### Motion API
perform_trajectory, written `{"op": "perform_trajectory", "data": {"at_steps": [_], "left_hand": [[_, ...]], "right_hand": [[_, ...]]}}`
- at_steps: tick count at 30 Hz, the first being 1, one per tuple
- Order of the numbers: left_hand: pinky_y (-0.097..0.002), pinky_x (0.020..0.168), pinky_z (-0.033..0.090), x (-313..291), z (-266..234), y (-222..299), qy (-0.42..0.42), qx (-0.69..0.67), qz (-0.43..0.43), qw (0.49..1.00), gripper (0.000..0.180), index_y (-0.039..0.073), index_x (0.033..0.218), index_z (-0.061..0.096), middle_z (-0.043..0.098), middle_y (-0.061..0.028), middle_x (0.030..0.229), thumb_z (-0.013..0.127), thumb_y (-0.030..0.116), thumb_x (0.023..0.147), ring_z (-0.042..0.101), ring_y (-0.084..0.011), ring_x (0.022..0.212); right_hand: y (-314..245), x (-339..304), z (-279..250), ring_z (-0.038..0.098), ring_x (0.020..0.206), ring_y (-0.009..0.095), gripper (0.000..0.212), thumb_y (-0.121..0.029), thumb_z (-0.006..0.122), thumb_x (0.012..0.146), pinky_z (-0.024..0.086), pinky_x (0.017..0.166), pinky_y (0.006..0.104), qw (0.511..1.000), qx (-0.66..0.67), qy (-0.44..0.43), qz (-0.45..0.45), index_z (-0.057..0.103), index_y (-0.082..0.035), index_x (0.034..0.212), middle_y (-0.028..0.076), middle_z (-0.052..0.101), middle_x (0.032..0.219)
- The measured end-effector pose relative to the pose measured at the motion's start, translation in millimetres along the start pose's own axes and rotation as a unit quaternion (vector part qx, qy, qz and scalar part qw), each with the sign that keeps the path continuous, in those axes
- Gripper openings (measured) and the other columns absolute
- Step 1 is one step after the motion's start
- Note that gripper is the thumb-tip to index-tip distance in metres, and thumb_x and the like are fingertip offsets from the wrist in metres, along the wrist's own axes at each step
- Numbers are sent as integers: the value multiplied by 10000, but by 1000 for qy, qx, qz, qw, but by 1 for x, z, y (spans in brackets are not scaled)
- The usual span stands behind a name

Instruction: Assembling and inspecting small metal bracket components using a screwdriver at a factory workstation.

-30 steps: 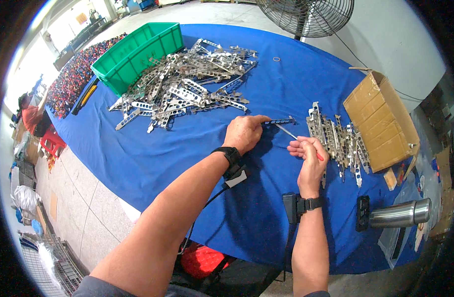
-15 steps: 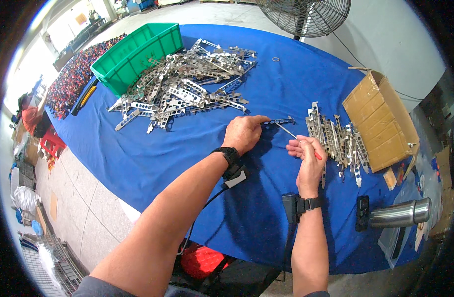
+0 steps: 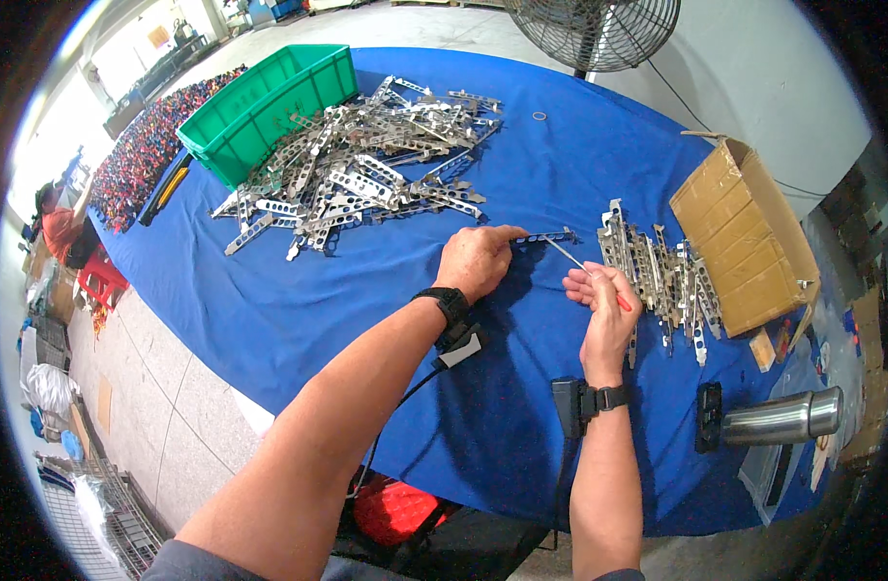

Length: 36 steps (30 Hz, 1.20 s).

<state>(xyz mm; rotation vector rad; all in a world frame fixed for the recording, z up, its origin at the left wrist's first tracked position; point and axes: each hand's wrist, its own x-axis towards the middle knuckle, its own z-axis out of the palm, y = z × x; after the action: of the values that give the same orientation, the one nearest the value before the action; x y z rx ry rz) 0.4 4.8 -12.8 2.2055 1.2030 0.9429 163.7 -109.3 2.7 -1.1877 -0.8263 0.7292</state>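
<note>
My left hand (image 3: pixel 475 263) is closed on one end of a narrow perforated metal strip (image 3: pixel 546 237), whose other end sticks out to the right over the blue cloth. My right hand (image 3: pixel 608 305) grips a slim red-handled tool (image 3: pixel 572 259) with a thin metal shaft; whether it is a file or a screwdriver does not show. The shaft's tip meets the strip, or lies very close to it. Beside my right hand lies a row of similar metal strips (image 3: pixel 662 271). A larger, jumbled pile of these strips (image 3: pixel 357 174) spreads farther off to the left.
A green plastic crate (image 3: pixel 270 114) backs the large pile. On the right stand an open cardboard box (image 3: pixel 744 232) and a lying steel flask (image 3: pixel 782 418), with a black device (image 3: pixel 709 416) beside it. Cables run from both wrist straps. A fan (image 3: pixel 599 29) stands beyond the table (image 3: pixel 318 300).
My right hand has shifted slightly to the right, and the tool's tip has slid along the strip toward its free end. My left hand stays in place.
</note>
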Motion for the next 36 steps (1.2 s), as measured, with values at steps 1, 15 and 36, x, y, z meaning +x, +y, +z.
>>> {"op": "perform_trajectory", "data": {"at_steps": [1, 15, 36], "left_hand": [[-421, 643, 517, 0, 0, 0, -4, -1, -3, 1000, 325, 166, 1106, 737, 671, -162, 729, 565, 92, 840, 671, -321, 681], [-429, 630, 512, 0, -1, 4, -6, 6, -4, 1000, 337, 157, 1116, 734, 660, -172, 703, 553, 99, 838, 661, -317, 643], [-409, 631, 516, 0, 0, 1, -1, -5, -7, 1000, 328, 156, 1107, 737, 663, -161, 705, 555, 100, 841, 672, -302, 657]], "right_hand": [[0, 0, 1, 706, 797, 219, 241, -140, 509, 987, 557, 707, 301, 1000, 3, 16, -7, 657, 50, 1000, 171, 706, 907], [2, -2, 3, 702, 801, 213, 224, -115, 509, 985, 560, 714, 297, 1000, -11, -5, -18, 655, 53, 1010, 164, 704, 916], [1, -1, 2, 701, 783, 214, 224, -117, 499, 984, 555, 699, 299, 1000, -23, -12, -14, 649, 49, 993, 159, 702, 899]]}}
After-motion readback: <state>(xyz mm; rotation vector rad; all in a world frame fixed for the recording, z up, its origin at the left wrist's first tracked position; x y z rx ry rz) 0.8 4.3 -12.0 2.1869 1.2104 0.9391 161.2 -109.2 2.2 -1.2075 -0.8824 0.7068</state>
